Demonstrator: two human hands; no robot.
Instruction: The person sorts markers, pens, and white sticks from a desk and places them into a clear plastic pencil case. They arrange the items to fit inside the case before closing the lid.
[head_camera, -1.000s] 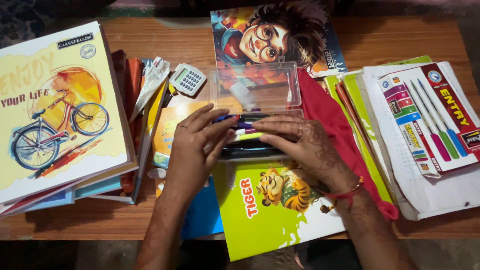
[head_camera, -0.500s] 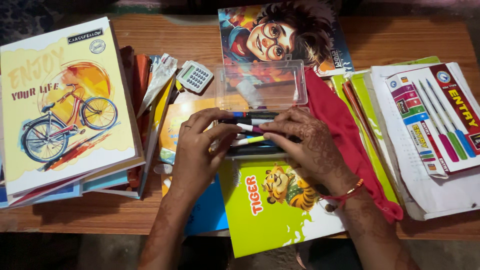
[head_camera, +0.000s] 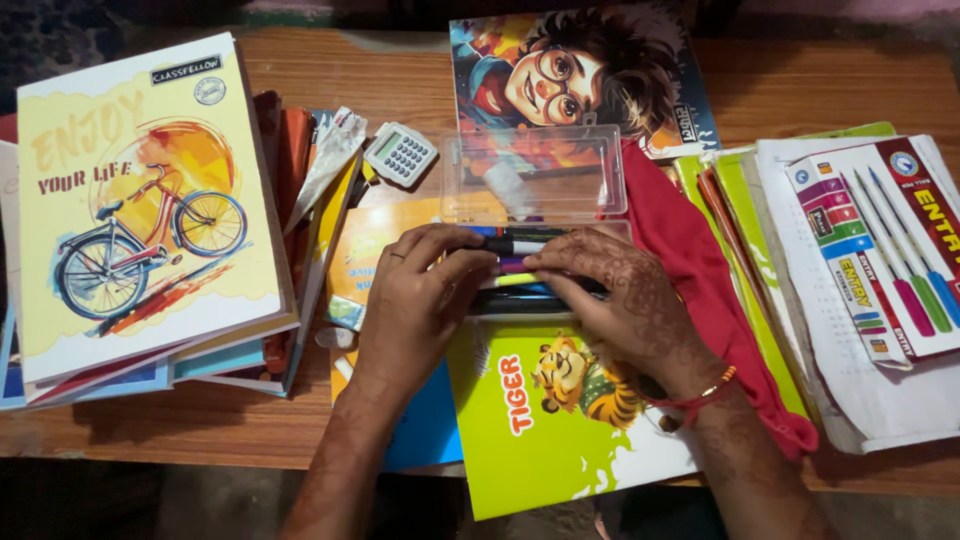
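Observation:
A clear plastic pencil box (head_camera: 535, 180) lies open on the desk, its lid tipped back. Several pens and markers (head_camera: 520, 243) lie in its lower half. My left hand (head_camera: 415, 305) rests on the pens from the left, fingers curled over them. From the right, my right hand (head_camera: 625, 300) presses its fingers onto the same pens, fingertips nearly meeting the left hand's. A red thread bracelet sits on the right wrist. Both hands hide most of the box's lower tray.
A green notebook with a tiger (head_camera: 550, 420) lies under my wrists. At left is a stack of notebooks topped by a yellow bicycle cover (head_camera: 140, 200). Also here: a small calculator (head_camera: 400, 153), red cloth (head_camera: 690, 260), a pen packet (head_camera: 880, 250) on papers, and a cartoon-face book (head_camera: 580, 70).
Both hands have closed in slightly over the pens, covering more of them. The whole scene has shifted a little right in view as my head moved.

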